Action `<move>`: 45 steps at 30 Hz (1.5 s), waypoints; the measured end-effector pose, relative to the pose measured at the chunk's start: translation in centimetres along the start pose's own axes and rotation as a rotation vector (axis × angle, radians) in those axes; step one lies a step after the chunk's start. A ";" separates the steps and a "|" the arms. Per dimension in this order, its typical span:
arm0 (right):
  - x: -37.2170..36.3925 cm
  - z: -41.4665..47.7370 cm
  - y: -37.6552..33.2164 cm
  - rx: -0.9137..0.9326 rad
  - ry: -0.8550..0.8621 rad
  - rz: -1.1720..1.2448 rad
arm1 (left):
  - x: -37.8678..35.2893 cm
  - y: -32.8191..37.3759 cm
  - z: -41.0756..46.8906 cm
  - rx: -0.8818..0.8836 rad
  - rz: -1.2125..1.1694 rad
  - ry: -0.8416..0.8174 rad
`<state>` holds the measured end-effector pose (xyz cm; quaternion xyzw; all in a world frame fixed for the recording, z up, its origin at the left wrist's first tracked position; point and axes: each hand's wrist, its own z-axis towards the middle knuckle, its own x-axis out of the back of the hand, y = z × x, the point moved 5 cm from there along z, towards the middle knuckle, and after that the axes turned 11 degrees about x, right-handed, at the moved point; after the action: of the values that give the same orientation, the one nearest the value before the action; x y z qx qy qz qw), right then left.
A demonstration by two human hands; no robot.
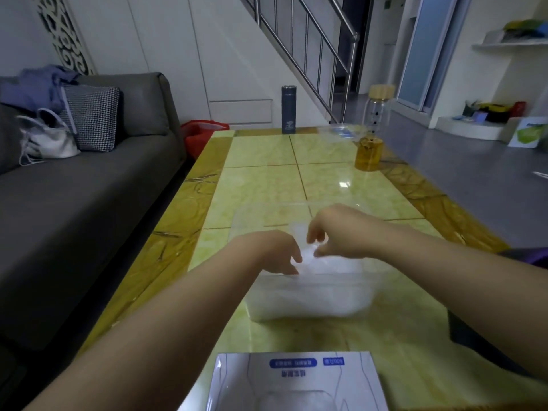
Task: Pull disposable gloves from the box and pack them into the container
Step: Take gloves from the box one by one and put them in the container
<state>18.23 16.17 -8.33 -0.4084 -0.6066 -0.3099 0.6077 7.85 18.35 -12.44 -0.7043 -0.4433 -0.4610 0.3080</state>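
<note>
A white glove box [293, 381] with blue labels lies at the near edge of the table. Beyond it stands a clear plastic container [311, 295] holding a heap of thin translucent gloves [308, 301]. Its clear lid [267, 216] lies open behind it. Both hands are over the container's far side. My left hand [275, 250] reaches in with fingers curled down onto a glove [308, 253]. My right hand [338, 232] pinches the same glove from above.
The green tiled table [267, 179] carries a dark flask [288, 109], a jar of amber liquid [368, 152], a glass bottle with a wooden cap [380, 108] and a clear tray [341, 132] at its far end. A grey sofa [89, 188] runs along the left.
</note>
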 end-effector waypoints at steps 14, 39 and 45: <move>2.9 -4.0 -2.3 -0.002 0.155 -0.049 | 3.9 -2.4 -5.1 -0.003 -0.221 0.414; -1.9 -12.3 -14.0 0.511 -0.019 -0.306 | -9.5 -0.8 -18.5 0.041 -0.202 -0.039; 3.6 -12.8 -14.4 0.481 0.130 -0.373 | -9.8 -0.9 -18.0 0.045 -0.170 -0.021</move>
<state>12.13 -1.36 -2.19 -0.1138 -0.6867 -0.2892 0.6572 -1.48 0.26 -14.51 -0.6619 -0.5148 -0.4680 0.2788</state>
